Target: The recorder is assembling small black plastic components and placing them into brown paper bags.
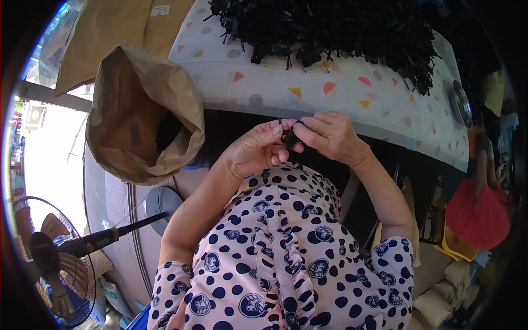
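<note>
In front of my body, near the table's front edge, my left hand (pixel 256 146) and my right hand (pixel 333 137) meet with closed fingers. Between them is a small black strip-like piece (pixel 290 139), pinched from both sides; its exact kind is too small to make out. One thin end sticks up by my left thumb. Beyond my hands, a large heap of similar-looking black pieces (pixel 330 33), with thin ends poking out, lies on the table (pixel 275 93).
An open brown paper bag (pixel 190 104) stands left of my hands, with something dark inside. A standing fan (pixel 52 253) is at the lower left. On the table's right edge sits a round metal dish (pixel 461 104). Red cloth (pixel 478 214) hangs at the far right.
</note>
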